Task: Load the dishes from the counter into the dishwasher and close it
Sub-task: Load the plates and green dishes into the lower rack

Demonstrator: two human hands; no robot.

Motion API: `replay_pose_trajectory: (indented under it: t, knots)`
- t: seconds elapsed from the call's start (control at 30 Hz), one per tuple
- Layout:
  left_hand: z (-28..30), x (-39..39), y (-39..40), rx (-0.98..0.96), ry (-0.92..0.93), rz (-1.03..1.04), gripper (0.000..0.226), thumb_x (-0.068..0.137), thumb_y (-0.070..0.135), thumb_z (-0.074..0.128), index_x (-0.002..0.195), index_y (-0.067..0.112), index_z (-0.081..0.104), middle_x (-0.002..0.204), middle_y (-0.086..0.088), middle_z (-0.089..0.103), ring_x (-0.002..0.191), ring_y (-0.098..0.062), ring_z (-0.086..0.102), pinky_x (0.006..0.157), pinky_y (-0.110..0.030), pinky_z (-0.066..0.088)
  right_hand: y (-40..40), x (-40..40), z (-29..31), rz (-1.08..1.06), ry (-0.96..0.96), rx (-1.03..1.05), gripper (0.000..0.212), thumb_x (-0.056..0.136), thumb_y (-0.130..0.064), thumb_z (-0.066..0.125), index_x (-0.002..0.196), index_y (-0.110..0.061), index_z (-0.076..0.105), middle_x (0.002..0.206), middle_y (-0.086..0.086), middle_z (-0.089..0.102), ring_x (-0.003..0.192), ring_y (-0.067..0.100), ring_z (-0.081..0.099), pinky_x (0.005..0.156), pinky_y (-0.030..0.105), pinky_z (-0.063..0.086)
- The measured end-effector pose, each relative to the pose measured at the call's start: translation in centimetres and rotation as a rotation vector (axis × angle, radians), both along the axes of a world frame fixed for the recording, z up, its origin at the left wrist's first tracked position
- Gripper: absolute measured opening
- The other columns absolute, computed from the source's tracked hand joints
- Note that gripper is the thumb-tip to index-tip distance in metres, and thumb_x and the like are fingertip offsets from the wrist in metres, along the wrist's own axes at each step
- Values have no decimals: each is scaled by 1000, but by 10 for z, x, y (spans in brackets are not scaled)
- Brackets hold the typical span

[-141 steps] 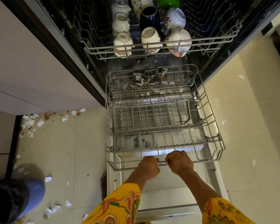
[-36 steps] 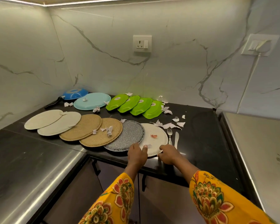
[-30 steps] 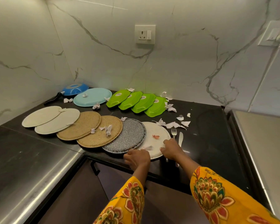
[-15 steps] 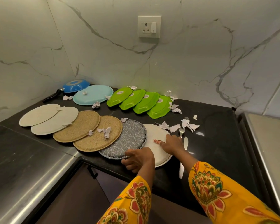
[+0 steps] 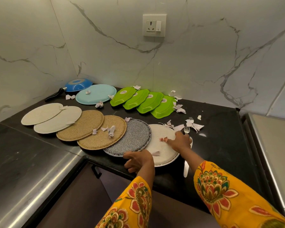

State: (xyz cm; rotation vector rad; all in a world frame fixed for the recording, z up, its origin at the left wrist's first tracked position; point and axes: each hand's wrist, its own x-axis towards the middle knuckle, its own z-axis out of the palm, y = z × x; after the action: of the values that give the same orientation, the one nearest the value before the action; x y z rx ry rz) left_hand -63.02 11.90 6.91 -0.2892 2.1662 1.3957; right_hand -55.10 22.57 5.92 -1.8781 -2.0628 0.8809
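A white plate [image 5: 164, 156] lies at the front of the black counter [image 5: 220, 145], overlapped on its left by a speckled grey plate [image 5: 132, 137]. My right hand [image 5: 179, 141] rests on the white plate, its fingers reaching to a pink scrap [image 5: 163, 139]. My left hand [image 5: 138, 162] is curled at the counter's front edge where the two plates meet; whether it grips a rim is hidden. A white paper scrap [image 5: 155, 153] lies beside it. A fork [image 5: 186, 130] and a knife [image 5: 186, 168] lie right of the white plate. The dishwasher is out of view.
Two tan plates [image 5: 104, 134], two cream plates [image 5: 59, 120], a light blue plate [image 5: 96, 94], a blue pan [image 5: 77, 84] and several green dishes [image 5: 143, 101] fill the counter. Torn paper bits lie among them. Steel surfaces flank it left [image 5: 31, 170] and right [image 5: 273, 145].
I turned from the dishwasher rack to the counter. Over the last second my right hand slid across the white plate to the pink scrap, and my left hand dropped to the counter's front edge.
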Motion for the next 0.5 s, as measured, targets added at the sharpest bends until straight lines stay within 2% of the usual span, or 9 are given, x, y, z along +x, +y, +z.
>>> replay_pose_trajectory:
  t: [0.17, 0.37, 0.43, 0.5]
  knots:
    - [7, 5, -9, 119, -44, 18, 36, 88, 5, 43, 120, 15, 30, 139, -21, 23, 123, -41, 30, 99, -42, 30, -8, 3, 19, -171, 118, -62, 75, 83, -35, 71, 138, -3, 32, 141, 24, 35, 131, 36, 36, 103, 38, 37]
    - [23, 10, -27, 218, -142, 28, 44, 90, 4, 47, 130, 0, 29, 142, -23, 26, 125, -41, 36, 100, -38, 33, -21, 27, 55, -242, 208, -29, 51, 89, -18, 63, 132, 3, 44, 136, 20, 49, 125, 33, 48, 95, 32, 43]
    - [19, 12, -34, 259, -214, 14, 43, 90, 9, 48, 129, -4, 35, 140, -23, 36, 123, -39, 43, 99, -39, 38, -27, 38, 63, -307, 288, -14, 46, 89, -13, 60, 130, 1, 47, 133, 19, 52, 121, 33, 52, 91, 33, 46]
    - [14, 16, -44, 357, -306, -26, 35, 89, 12, 47, 121, -4, 48, 125, -18, 54, 109, -36, 57, 86, -38, 50, -36, 52, 71, -374, 384, -19, 42, 88, -9, 58, 128, -1, 51, 128, 17, 56, 113, 31, 56, 80, 33, 49]
